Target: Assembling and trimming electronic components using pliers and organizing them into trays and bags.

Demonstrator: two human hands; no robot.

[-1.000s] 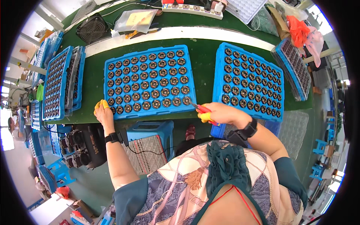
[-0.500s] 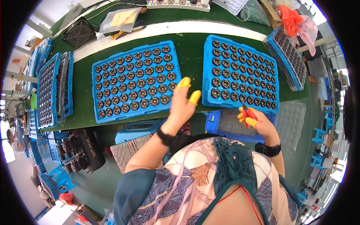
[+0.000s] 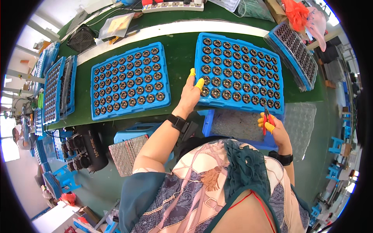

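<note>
Along the right-hand blue tray (image 3: 233,105) in the head view, the left hand (image 3: 189,96) has just been brought to its left rim, half curled, grip or mere touch untellable, so work has seemingly been shifted there. Off its near rim, red-handled cutters (image 3: 269,125), one pair, are clasped in the closed right hand (image 3: 278,132). Two hands are counted, and two flat trays, another blue tray (image 3: 132,110) being seen to its left.

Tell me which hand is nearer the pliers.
Right. The right hand holds the pliers; the left hand is farther left, at the left edge of a blue tray.
</note>
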